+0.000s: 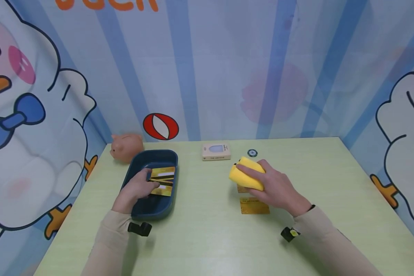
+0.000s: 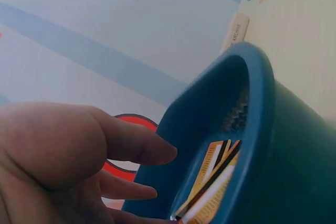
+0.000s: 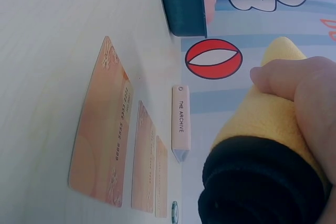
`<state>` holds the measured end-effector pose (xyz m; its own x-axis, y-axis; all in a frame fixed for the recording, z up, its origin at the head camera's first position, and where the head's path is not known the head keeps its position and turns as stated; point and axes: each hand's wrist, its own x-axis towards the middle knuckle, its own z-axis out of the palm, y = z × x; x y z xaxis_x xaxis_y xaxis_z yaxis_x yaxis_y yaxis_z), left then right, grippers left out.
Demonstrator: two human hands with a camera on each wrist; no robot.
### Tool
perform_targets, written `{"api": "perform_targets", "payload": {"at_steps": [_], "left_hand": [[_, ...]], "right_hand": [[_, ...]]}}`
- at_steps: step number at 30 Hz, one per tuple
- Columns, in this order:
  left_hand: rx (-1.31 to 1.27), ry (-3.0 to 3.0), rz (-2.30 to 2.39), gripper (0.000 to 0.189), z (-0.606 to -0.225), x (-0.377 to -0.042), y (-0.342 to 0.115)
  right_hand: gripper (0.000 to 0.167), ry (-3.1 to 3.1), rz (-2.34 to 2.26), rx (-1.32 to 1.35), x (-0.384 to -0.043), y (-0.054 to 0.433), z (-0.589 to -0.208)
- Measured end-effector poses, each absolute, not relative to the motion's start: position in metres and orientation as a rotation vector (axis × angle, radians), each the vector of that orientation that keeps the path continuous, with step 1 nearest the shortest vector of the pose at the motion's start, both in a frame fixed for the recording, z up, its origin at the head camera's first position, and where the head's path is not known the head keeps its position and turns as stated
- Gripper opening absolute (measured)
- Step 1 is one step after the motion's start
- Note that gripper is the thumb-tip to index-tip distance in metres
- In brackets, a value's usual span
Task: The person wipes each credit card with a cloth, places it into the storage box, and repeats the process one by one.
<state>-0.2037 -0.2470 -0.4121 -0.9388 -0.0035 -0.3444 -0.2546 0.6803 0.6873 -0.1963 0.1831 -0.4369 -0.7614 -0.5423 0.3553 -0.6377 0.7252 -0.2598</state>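
Note:
My left hand reaches into a dark blue plastic bin, fingers extended over gold bank cards with black stripes that overlap on its floor. In the left wrist view, the thumb and fingers stand apart, with the lowest fingertips right by the cards. My right hand grips a soft yellow plush item, held above the table. Rounded black parts of it show in the right wrist view. Below lies a gold card; a row of three cards shows in the right wrist view, partly hidden by the plush from the head.
A pink piggy bank stands behind the bin at the back left. A small pale box marked "THE ARCHIVE" and a round dark chip lie near the table's back edge. Printed cloth walls surround the table.

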Motion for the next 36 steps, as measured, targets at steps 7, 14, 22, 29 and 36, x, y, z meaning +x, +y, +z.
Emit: {"api": "perform_targets", "payload": {"at_steps": [7,14,22,29,36], "left_hand": [[-0.251,2.569,1.084,0.074,-0.408,-0.203,-0.245],[-0.262,2.585,1.056,0.073,-0.411,-0.205,-0.246],[-0.228,2.649,1.049,0.071,-0.408,-0.203,-0.242],[-0.052,2.775,1.318,0.057,-0.401,-0.198,-0.230],[0.271,2.787,1.634,0.039,-0.396,-0.187,-0.196]], "right_hand": [[0.073,-2.665,0.547,0.937,-0.196,0.183,-0.438],[0.075,-2.658,0.564,0.921,-0.196,0.184,-0.436],[0.075,-2.686,0.559,0.901,-0.198,0.185,-0.435],[0.075,-2.694,0.557,0.887,-0.198,0.186,-0.431],[0.073,-2.677,0.574,0.880,-0.197,0.187,-0.428]]}}
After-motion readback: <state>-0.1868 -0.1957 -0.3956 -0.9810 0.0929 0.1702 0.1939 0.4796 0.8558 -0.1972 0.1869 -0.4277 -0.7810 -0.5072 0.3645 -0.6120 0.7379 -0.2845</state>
